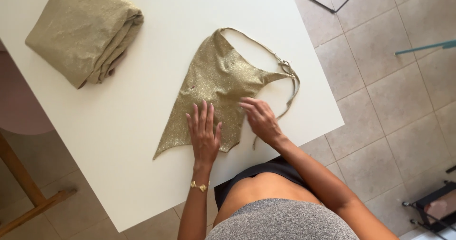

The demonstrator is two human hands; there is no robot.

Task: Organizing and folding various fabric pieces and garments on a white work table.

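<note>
A shimmering gold knit halter top with thin tie straps (213, 90) lies spread flat on the white rectangular table (133, 173), directly under and ahead of both hands. The left hand (204, 133) rests palm down on the lower part of the fabric, fingers straight and slightly fanned, grasping nothing, simply pressing the cloth to the tabletop. The right hand (260, 119) sits just beside it, to its right, at the garment's side edge; its fingers are curled loosely with the tips touching the fabric, and it appears to be smoothing or nudging the edge rather than gripping it, though whether a fold of cloth is pinched under the fingertips cannot be told. The thin straps (285, 69) loop out beyond the right hand, toward the table's far edge on that side. Well away from the left hand, up and to its left, sits a folded bundle of the same gold shimmery fabric (85, 31), untouched. To do this smoothing well, the flat left palm should hold the slippery knit steady while the right hand's fingertips stroke outward from it, so creases travel to the edge instead of bunching between the hands; light pressure seems wise, since such thin stretchy cloth would likely drag and skew on the smooth surface. The loose straps are best kept clear of the body panel so they do not get trapped beneath it.
</note>
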